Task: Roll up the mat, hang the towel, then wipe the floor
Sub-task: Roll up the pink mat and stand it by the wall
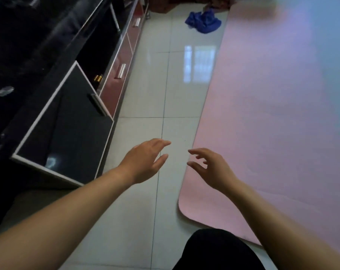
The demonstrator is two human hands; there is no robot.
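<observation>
Left hand [145, 160]: empty, fingers extended and relaxed, over bare floor [165, 84] between the cabinet [67, 123] and the mat.
Right hand [212, 168]: empty, fingers spread and loosely curved, above the mat's left edge; contact cannot be told.
Mat [272, 114]: pink, fully unrolled and flat, along the right of the view, rounded near corner close to the person.
Towel [203, 21]: blue, crumpled on the floor at the far end, against the mat's left edge; overlap unclear.
Step (judged): reach for the mat's near end; rolling not yet begun.
Risk 1: both hands sit towards the left corner. A roll started there would probably run skewed and cone out.
Risk 2: the tiles look glossy. A forward push may slide the mat rather than curl it.
Risk 3: if the towel overlaps the edge, the roll could trap it.
Risk 4: the cabinet corner is near the left forearm, so a wide sweep may knock it.
</observation>
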